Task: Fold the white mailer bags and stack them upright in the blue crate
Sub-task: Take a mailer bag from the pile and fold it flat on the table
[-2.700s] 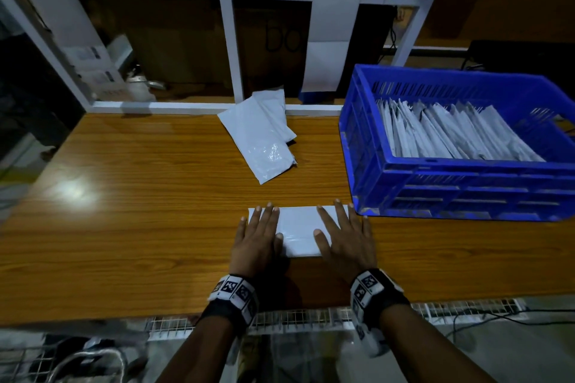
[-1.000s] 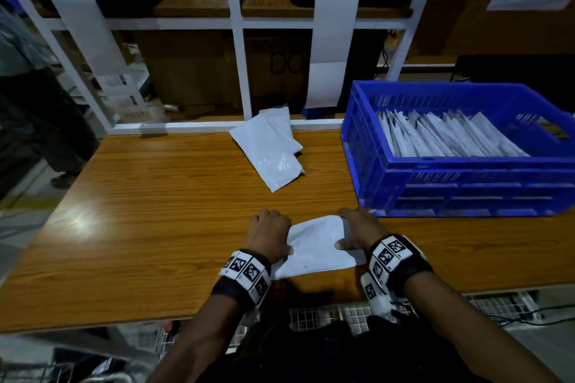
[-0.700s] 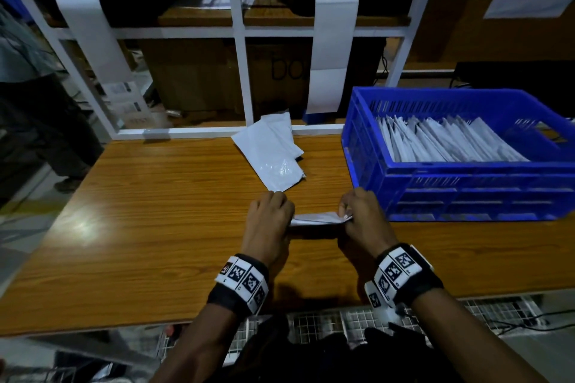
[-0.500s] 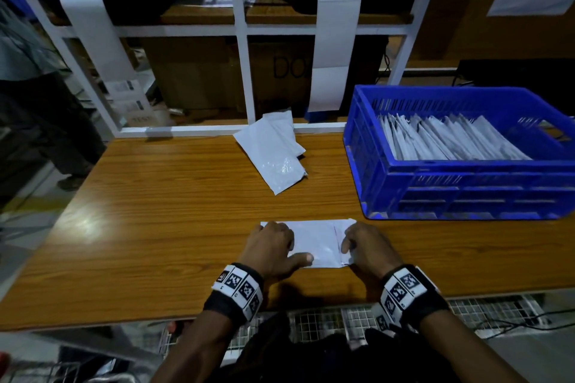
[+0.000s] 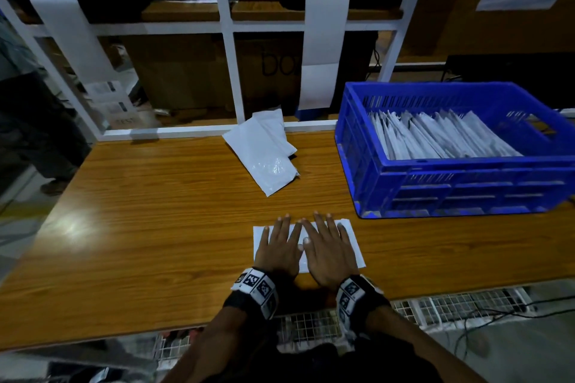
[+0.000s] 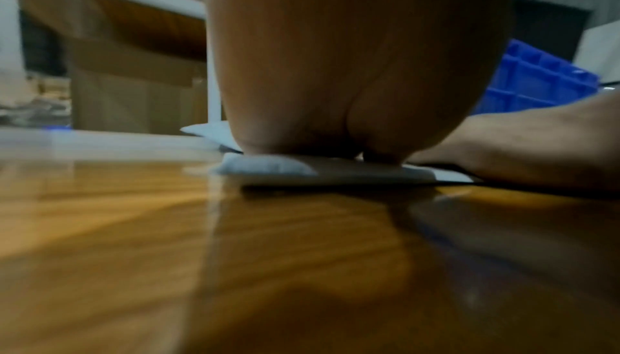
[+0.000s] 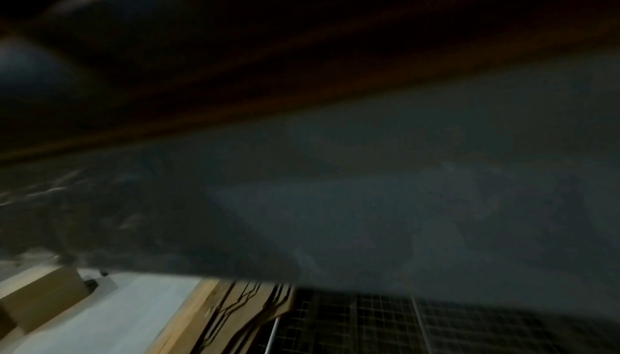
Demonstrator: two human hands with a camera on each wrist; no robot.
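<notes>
Pressing a folded bag [image 5: 353,242] flat on the surface [image 5: 155,211] near the crate [image 5: 435,190], left hand [image 5: 278,247] and right hand [image 5: 329,250] both spread open, gripping nothing. Probably worth sliding palms outward, getting that crease sharp so it's standing upright later.

Middle of folded mailer bag [image 5: 353,244] covered by left hand [image 5: 280,253] and right hand [image 5: 329,253]; right end of blue crate [image 5: 466,183] cut by head-view edge; right wrist view dark, blurred, hand not distinguishable; left wrist view: fingers hidden behind palm [image 6: 352,68].
</notes>
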